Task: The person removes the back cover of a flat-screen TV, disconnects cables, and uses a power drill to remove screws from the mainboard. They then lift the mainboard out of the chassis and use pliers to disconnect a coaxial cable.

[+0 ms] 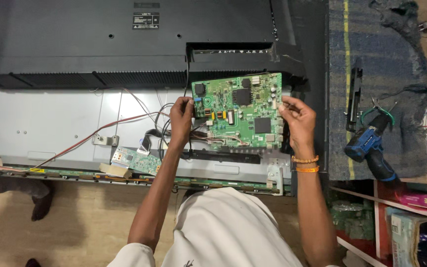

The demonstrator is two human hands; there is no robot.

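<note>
While opened, television [75, 113] flat, blue cloth [371, 59] alongside.

Green circuit board [238, 111] flat over metal chassis [50, 123].

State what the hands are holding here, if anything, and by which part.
Both hold the green circuit board: the left hand grips its left edge, the right hand its right edge, over the opened television back.
</note>
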